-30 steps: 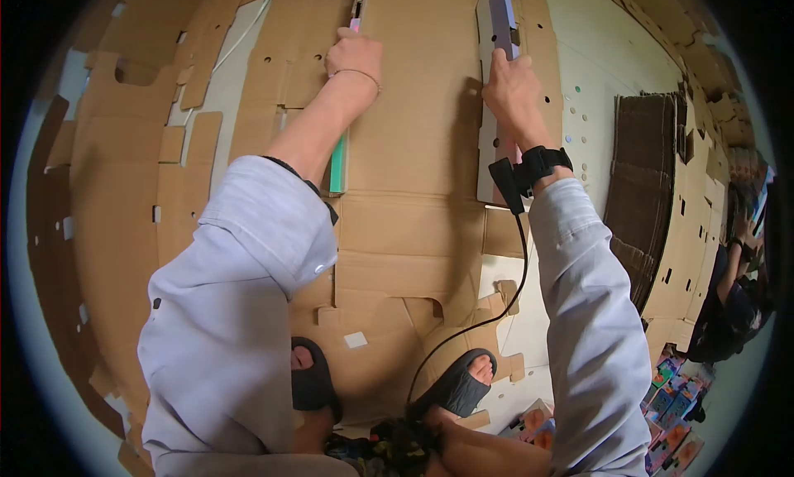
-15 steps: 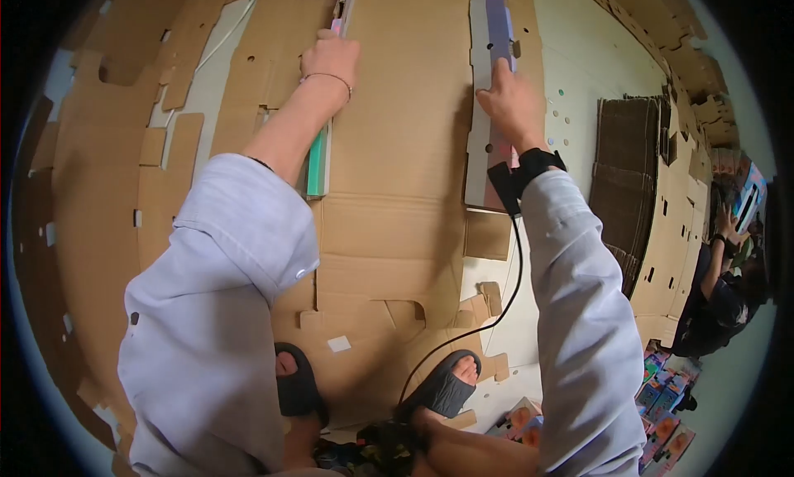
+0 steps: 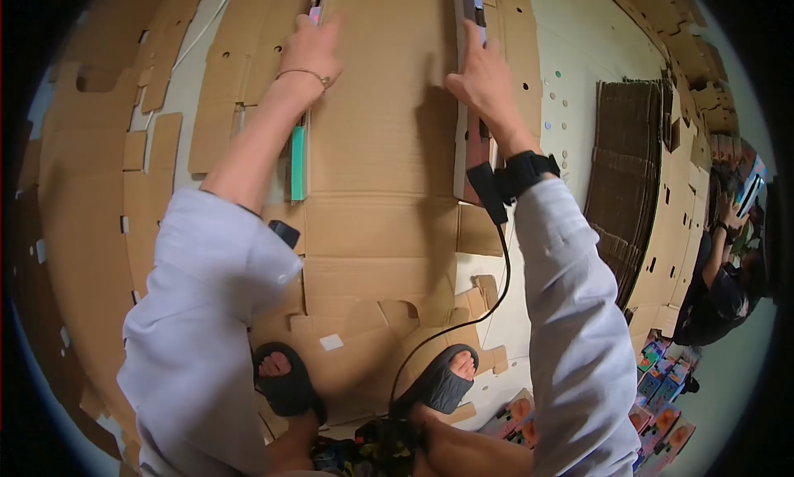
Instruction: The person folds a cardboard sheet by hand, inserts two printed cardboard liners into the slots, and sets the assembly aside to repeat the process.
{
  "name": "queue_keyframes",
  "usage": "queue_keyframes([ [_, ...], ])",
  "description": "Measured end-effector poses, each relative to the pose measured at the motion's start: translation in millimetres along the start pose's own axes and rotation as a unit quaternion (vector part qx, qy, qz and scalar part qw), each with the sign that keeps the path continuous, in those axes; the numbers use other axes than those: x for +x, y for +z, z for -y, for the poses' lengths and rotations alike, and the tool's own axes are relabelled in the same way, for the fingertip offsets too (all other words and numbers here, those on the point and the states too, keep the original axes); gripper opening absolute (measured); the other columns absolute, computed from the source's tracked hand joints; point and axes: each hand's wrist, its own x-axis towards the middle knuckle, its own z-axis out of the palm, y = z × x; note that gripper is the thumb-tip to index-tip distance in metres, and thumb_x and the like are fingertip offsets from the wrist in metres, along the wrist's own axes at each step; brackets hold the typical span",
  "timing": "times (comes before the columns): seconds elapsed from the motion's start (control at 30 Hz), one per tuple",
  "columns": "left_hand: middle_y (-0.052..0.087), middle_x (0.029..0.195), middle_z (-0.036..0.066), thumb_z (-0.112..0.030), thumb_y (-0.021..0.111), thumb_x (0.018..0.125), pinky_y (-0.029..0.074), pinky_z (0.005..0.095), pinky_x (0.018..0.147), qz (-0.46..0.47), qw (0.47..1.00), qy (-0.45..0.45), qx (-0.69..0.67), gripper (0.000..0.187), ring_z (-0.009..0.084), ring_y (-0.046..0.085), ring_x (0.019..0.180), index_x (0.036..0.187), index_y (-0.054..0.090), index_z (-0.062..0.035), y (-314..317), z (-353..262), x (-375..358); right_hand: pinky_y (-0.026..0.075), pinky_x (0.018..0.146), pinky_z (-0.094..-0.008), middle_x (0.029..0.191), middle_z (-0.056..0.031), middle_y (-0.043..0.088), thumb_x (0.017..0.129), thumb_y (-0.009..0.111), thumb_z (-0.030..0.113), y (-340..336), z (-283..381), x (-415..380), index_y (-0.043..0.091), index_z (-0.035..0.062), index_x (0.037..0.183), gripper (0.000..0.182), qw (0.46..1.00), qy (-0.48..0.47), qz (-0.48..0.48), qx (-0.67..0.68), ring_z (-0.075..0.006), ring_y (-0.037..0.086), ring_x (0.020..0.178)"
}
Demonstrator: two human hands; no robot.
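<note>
A long brown cardboard sheet (image 3: 376,138) lies in front of me, with a narrow raised side flap along each long edge. My left hand (image 3: 313,53) is at the left side flap (image 3: 298,164), whose printed strip is green near me and pink farther off. Its fingers bend over the flap's edge, partly blurred. On the other side, my right hand (image 3: 486,78) straddles the right side flap (image 3: 465,167), index finger stretched along its purple-grey upper part and thumb on the inner side. The fingers on the outer side are mostly hidden.
Flattened cardboard (image 3: 91,196) covers the floor at left. A stack of dark folded cardboard (image 3: 624,158) stands at right, with another person (image 3: 718,291) beyond it holding a printed box (image 3: 751,191). Colourful printed boxes (image 3: 662,386) lie lower right. A black cable (image 3: 463,336) hangs from my right wrist.
The right side flap looks narrower and more upright, and my right hand has shifted up and left along it. My left hand has moved slightly left. The whole view has shifted a little.
</note>
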Motion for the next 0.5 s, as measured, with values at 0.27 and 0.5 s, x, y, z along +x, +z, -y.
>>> queue_keyframes([
  [0.27,0.033,0.142,0.025,-0.005,0.059,0.067,0.040,0.0354,0.097,0.004,0.942,-0.067,-0.328,0.093,0.0343,0.051,0.117,0.148,0.013,-0.0097,-9.2,19.4,1.8,0.042,0.091,-0.0357,0.124,-0.0165,0.046,0.075,0.066,0.015,41.3,-40.2,24.4,0.026,0.0046,0.142,0.078,0.850,0.085,0.026,0.519,-0.0254,0.048,0.110],
  [0.5,0.034,0.142,0.014,-0.014,0.061,0.075,0.031,0.0289,0.103,0.094,0.828,0.015,-0.553,0.091,0.0199,0.039,0.125,0.148,0.007,-0.0047,4.9,53.7,-2.7,0.019,0.110,-0.0337,0.151,-0.0137,0.020,0.081,0.062,0.030,40.0,-34.9,12.0,0.012,0.0020,0.147,0.088,0.798,0.024,-0.005,0.602,-0.0242,0.019,0.138],
])
